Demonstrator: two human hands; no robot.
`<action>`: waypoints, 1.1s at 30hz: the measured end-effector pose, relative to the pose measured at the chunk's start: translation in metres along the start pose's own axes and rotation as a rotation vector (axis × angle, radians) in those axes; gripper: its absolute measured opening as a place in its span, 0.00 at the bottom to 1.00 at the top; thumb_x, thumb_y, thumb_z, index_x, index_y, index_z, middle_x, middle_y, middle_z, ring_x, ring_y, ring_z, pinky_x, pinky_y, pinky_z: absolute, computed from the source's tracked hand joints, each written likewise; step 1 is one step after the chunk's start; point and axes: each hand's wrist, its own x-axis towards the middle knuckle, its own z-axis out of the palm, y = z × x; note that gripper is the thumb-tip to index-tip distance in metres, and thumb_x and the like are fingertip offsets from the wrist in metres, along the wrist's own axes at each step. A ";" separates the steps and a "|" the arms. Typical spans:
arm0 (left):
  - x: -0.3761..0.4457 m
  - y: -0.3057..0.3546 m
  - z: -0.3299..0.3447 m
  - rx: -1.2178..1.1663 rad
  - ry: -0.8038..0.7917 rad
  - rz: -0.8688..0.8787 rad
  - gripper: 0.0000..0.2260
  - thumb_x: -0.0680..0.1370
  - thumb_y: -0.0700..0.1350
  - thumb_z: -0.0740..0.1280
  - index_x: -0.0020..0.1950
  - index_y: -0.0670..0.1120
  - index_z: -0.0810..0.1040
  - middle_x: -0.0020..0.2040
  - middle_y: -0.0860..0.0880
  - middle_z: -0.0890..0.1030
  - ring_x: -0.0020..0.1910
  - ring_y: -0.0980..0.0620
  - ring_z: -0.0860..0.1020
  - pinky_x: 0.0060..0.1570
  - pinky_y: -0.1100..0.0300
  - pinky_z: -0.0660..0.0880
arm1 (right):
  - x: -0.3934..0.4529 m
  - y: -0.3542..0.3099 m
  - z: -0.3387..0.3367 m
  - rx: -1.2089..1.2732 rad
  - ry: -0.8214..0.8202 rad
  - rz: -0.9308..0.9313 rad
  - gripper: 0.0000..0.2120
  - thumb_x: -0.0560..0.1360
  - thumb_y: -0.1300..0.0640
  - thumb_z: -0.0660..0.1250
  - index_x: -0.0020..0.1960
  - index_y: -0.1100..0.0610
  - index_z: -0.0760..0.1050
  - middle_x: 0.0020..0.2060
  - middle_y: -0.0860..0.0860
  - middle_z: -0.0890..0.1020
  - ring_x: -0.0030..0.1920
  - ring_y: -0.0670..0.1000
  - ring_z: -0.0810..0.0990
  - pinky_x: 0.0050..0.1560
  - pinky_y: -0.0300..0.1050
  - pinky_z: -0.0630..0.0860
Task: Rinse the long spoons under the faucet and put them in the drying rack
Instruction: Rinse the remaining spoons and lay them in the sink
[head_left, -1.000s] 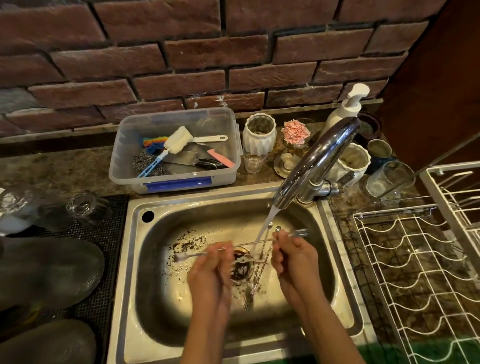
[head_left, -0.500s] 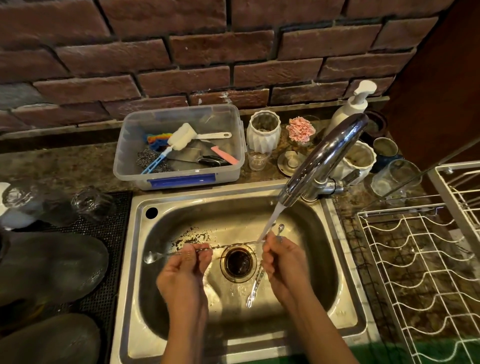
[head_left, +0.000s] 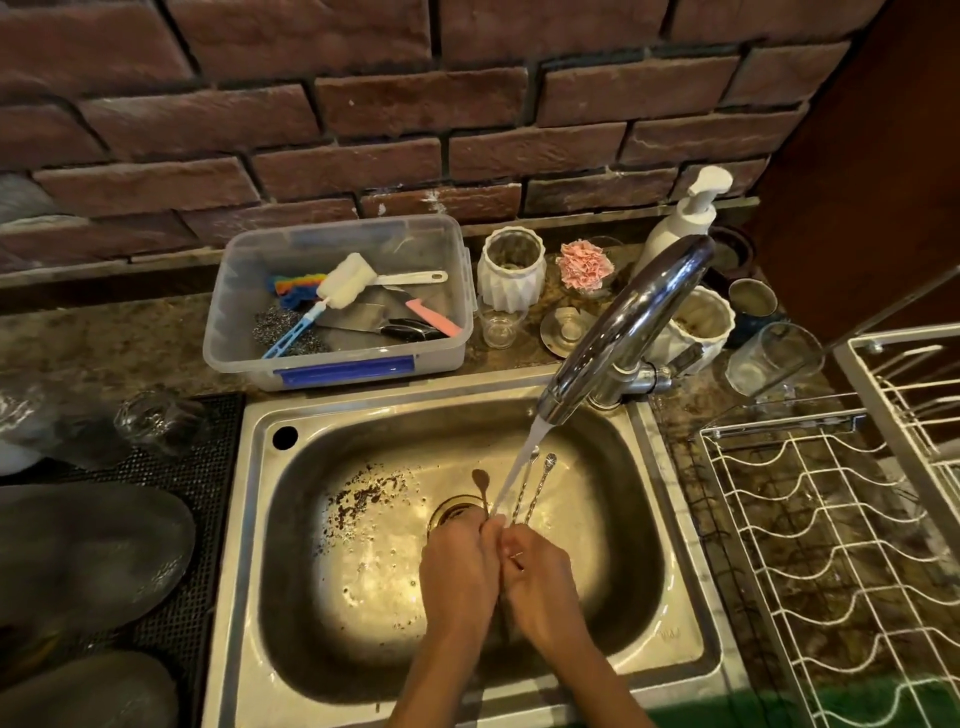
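Left hand (head_left: 457, 577) and right hand (head_left: 540, 582) closed together; long spoons (head_left: 530, 491) turned from crosswise to upright under stream.

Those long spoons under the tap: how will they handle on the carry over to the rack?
Probably slippery: the long spoons are under the faucet's running water, pinched between the left hand and right hand. Thin metal stems look stiff and light. Being so slender, they might slip through the drying rack's wide wire gaps.
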 end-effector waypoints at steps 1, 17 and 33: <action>0.004 0.003 0.002 0.020 -0.001 0.004 0.09 0.82 0.50 0.65 0.47 0.50 0.83 0.38 0.53 0.82 0.37 0.56 0.80 0.40 0.54 0.80 | 0.003 0.004 -0.002 -0.011 0.025 -0.004 0.08 0.80 0.65 0.63 0.45 0.60 0.80 0.39 0.56 0.83 0.41 0.57 0.81 0.44 0.43 0.79; 0.033 -0.011 0.019 -0.226 -0.128 -0.117 0.14 0.81 0.41 0.67 0.37 0.56 0.79 0.33 0.46 0.83 0.34 0.41 0.82 0.36 0.44 0.79 | 0.078 0.055 -0.015 -0.024 0.283 0.332 0.14 0.76 0.65 0.67 0.33 0.56 0.76 0.30 0.52 0.82 0.29 0.50 0.82 0.34 0.47 0.84; 0.017 -0.050 0.020 -0.285 -0.188 -0.390 0.06 0.82 0.40 0.65 0.51 0.45 0.82 0.45 0.46 0.85 0.37 0.51 0.81 0.38 0.60 0.76 | 0.104 0.079 0.001 -0.154 0.237 0.534 0.04 0.77 0.59 0.70 0.44 0.58 0.80 0.32 0.50 0.82 0.26 0.47 0.82 0.27 0.38 0.77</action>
